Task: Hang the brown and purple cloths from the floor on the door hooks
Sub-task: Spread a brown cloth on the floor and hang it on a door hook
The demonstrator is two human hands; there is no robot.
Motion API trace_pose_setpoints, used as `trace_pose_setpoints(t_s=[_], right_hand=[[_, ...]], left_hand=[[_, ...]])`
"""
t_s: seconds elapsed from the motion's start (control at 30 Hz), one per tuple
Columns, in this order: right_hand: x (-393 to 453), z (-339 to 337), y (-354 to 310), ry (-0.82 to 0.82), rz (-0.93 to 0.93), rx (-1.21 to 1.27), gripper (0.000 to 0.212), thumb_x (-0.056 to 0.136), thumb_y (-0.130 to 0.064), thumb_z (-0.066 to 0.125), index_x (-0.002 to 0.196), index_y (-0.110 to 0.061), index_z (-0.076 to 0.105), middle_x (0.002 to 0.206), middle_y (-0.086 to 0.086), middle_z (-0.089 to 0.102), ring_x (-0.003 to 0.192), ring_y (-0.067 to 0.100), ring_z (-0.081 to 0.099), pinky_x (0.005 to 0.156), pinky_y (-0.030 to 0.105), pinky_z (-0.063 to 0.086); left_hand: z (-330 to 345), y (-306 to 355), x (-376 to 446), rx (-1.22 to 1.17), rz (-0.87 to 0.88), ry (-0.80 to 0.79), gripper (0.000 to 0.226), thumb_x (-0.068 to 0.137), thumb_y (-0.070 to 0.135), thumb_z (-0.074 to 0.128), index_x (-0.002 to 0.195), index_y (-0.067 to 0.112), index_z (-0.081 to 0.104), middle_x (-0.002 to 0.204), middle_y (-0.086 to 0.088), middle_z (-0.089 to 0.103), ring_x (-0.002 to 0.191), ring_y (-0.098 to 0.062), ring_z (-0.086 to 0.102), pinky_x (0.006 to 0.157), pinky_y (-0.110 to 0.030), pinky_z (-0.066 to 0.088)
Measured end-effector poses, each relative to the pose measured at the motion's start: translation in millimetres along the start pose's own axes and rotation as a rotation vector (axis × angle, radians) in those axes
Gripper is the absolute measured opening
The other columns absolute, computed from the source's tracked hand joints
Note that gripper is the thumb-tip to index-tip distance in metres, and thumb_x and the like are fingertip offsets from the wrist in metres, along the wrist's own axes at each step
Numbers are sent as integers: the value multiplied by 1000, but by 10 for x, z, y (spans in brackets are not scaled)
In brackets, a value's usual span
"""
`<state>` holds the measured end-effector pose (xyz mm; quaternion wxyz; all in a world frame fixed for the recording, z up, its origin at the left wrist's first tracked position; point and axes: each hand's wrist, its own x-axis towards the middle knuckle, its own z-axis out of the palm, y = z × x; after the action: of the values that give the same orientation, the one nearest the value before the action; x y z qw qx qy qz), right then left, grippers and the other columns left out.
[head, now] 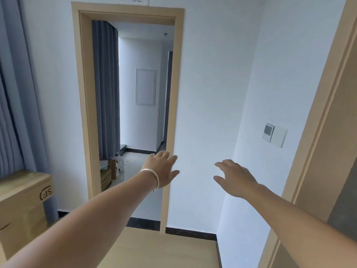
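Both my arms reach forward at chest height toward a white wall. My left hand (163, 169), with a silver bangle on the wrist, is held out with relaxed fingers in front of the right jamb of an open doorway (127, 113). My right hand (234, 177) hovers to its right, fingers spread and slightly bent, holding nothing. Neither a brown nor a purple cloth is in view, and I see no door hooks.
A cardboard box (23, 206) stands at the lower left under a grey-blue curtain (13, 93). A second wooden door frame (324, 132) runs up the right edge, with a wall switch panel (275, 135) beside it. Boxes and a white jug (117, 163) sit beyond the doorway.
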<state>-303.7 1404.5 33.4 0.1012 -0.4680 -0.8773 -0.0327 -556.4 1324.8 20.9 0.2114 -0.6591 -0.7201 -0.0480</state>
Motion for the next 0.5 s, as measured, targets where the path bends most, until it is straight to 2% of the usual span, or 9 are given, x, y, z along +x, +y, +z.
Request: trace_pose_setpoints(t_s=[0.17, 0.33, 0.5], right_hand=[[699, 244, -99, 16, -70, 17, 54, 98, -46, 40, 148, -27, 30, 154, -3, 27, 135, 19, 34, 108, 34, 30], [1221, 548, -189, 8, -138, 33, 55, 97, -46, 40, 147, -26, 30, 153, -2, 28, 133, 19, 36, 107, 35, 31], [1813, 893, -326, -22, -226, 52, 55, 98, -45, 40, 147, -25, 30, 152, -1, 29, 133, 21, 36, 107, 35, 31]], left_hand=[[332, -319, 468, 30, -39, 4, 55, 98, 53, 33, 144, 22, 31, 143, -4, 38, 134, -23, 33, 104, -38, 34], [646, -533, 665, 67, -80, -35, 62, 98, 56, 29, 151, 25, 17, 159, -8, 15, 146, -25, 12, 116, -44, 21], [1045, -844, 806, 90, -175, -107, 65, 98, 58, 28, 152, 26, 13, 160, -7, 12, 147, -26, 10, 118, -45, 18]])
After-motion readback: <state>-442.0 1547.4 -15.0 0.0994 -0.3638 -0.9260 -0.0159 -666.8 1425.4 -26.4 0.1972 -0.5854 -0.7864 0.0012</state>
